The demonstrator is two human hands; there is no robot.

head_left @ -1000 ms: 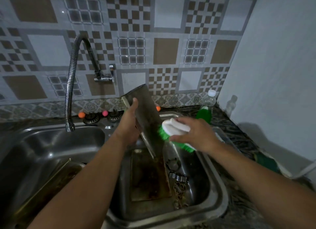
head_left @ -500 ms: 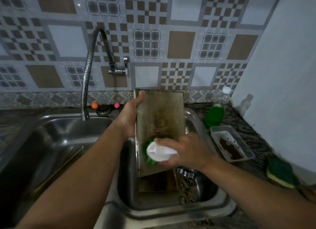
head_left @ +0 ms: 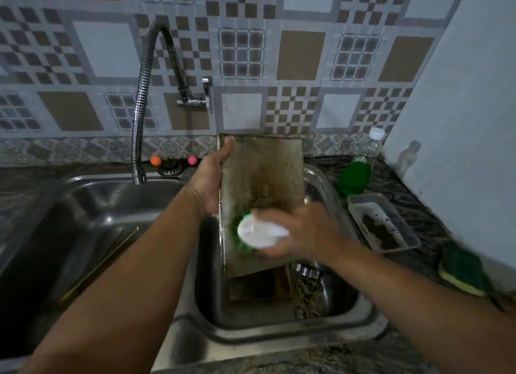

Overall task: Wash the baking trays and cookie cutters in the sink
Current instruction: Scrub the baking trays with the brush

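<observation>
Tray [head_left: 262, 175] stood near upright over R basin of sink [head_left: 279, 329], stained face toward camera. L hand [head_left: 209, 183] gripped its L edge, thumb over top corner. R hand [head_left: 301, 234] curled round brush [head_left: 251, 234], white back, green bristles pressed on tray's lower part; blurred. Second tray [head_left: 259, 285] flat in basin below, cutters [head_left: 305, 290] beside it. Soap bottle [head_left: 360, 167], small tub [head_left: 382, 222], sponge [head_left: 460, 270] on counter at R. Faucet [head_left: 142, 100] over L basin.
</observation>
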